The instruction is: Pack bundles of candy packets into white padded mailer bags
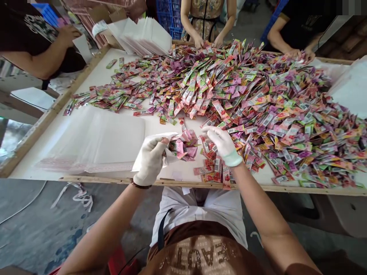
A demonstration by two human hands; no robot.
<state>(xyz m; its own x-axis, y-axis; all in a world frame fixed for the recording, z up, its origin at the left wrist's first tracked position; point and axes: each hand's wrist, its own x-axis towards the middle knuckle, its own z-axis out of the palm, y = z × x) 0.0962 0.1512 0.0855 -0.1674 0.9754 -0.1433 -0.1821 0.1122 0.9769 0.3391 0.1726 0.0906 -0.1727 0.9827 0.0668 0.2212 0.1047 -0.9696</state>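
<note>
My left hand [149, 160], in a white glove, is closed round the mouth of a clear plastic bag [169, 147] with a bunch of pink sachets [185, 146] sticking out of it. My right hand [222, 143], also gloved, reaches into the near edge of a big heap of small colourful sachets [258, 103] and its fingers curl over a few of them. More red sachets [215, 172] lie just under my right wrist at the table's front edge.
A stack of flat clear bags [94, 143] lies left of my hands on the white table [160, 128] with a wooden rim [46, 118]. White bags [146, 36] are piled at the back. Three other people work round the table's far and left sides.
</note>
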